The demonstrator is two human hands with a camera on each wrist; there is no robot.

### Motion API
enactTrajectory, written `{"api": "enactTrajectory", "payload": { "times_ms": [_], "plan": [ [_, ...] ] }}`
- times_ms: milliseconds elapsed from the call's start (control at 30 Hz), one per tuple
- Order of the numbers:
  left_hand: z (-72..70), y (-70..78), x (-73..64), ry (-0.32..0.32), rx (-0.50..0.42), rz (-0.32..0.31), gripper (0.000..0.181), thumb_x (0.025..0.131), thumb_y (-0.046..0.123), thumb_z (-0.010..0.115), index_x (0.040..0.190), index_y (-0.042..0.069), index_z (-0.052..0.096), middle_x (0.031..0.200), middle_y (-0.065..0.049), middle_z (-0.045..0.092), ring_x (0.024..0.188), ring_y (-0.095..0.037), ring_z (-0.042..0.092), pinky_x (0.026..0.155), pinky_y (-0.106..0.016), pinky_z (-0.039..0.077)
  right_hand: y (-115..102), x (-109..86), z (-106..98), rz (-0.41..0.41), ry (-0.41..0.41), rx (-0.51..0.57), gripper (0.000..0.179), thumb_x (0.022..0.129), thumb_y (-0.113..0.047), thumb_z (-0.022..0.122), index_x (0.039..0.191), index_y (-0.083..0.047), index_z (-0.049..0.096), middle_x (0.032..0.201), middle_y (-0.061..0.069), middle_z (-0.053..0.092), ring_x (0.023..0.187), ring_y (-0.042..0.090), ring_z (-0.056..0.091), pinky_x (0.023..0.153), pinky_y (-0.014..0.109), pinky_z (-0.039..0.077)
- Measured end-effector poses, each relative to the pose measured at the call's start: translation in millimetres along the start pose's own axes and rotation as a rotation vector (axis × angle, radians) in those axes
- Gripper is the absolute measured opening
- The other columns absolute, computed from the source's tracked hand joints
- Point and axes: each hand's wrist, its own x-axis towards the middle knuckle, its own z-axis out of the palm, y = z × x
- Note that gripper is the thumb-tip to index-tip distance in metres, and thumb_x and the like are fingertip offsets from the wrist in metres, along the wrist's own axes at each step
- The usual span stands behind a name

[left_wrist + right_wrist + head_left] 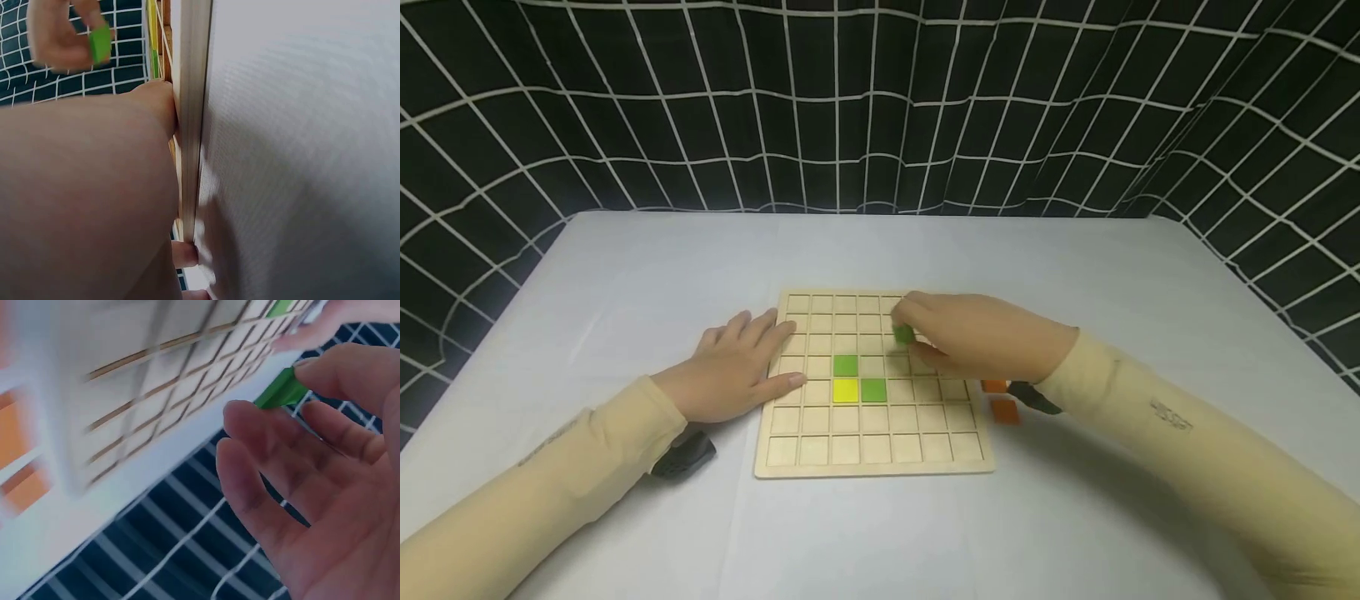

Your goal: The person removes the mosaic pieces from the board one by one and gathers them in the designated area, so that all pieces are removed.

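A pale wooden grid board [876, 450] lies flat on the white table. Set in its squares are two green tiles [846, 366] and a yellow tile [846, 390], close together left of the middle. My right hand [985, 333] pinches another green tile [284, 390] between thumb and fingers, held above the upper right part of the board. My left hand [737, 367] rests on the board's left edge, fingers spread and thumb over the squares. The left wrist view shows fingertips [185, 254] at the board's side.
Orange tiles [1004, 411] lie on the table against the board's right side, partly hidden by my right wrist. A black cloth [850, 108] with a white grid hangs behind the white table [625, 533].
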Motion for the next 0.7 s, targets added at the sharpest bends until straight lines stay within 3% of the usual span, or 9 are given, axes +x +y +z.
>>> {"api": "enactTrajectory", "payload": {
  "times_ms": [233, 367, 533, 700],
  "plan": [
    [3.0, -0.7, -0.2, 0.012, 0.010, 0.017, 0.076, 0.097, 0.059, 0.036, 0.151, 0.005, 0.023, 0.155, -0.025, 0.019, 0.139, -0.052, 0.016, 0.102, -0.068, 0.022, 23.9, -77.6, 10.8, 0.070, 0.092, -0.087, 0.023, 0.085, -0.012, 0.072, 0.098, -0.016, 0.055, 0.085, -0.009, 0.050, 0.060, 0.003, 0.041, 0.054, 0.018, 0.040],
    [4.0, -1.5, -0.3, 0.016, 0.007, 0.026, 0.076, 0.098, 0.058, 0.036, 0.151, 0.005, 0.023, 0.155, -0.026, 0.019, 0.138, -0.053, 0.016, 0.101, -0.068, 0.022, 34.4, -112.1, 19.4, 0.174, 0.073, -0.114, 0.026, 0.081, -0.010, 0.076, 0.097, -0.018, 0.058, 0.086, -0.009, 0.053, 0.065, 0.002, 0.046, 0.058, 0.020, 0.047],
    [1.9, -0.5, -0.3, 0.015, 0.004, 0.024, 0.075, 0.098, 0.057, 0.036, 0.151, 0.006, 0.023, 0.155, -0.026, 0.019, 0.138, -0.053, 0.016, 0.101, -0.068, 0.023, 45.8, -136.9, 29.8, 0.280, 0.009, -0.103, 0.031, 0.078, -0.008, 0.078, 0.103, -0.017, 0.061, 0.097, -0.008, 0.063, 0.078, 0.005, 0.055, 0.073, 0.029, 0.055],
    [1.3, 0.7, 0.0, 0.008, 0.003, 0.023, 0.076, 0.098, 0.058, 0.036, 0.151, 0.006, 0.023, 0.155, -0.026, 0.019, 0.138, -0.053, 0.016, 0.101, -0.068, 0.022, 51.2, -144.7, 37.7, 0.252, 0.038, -0.098, 0.034, 0.076, -0.005, 0.079, 0.102, -0.017, 0.060, 0.098, -0.008, 0.062, 0.079, 0.005, 0.055, 0.073, 0.028, 0.055]
  ]
}}
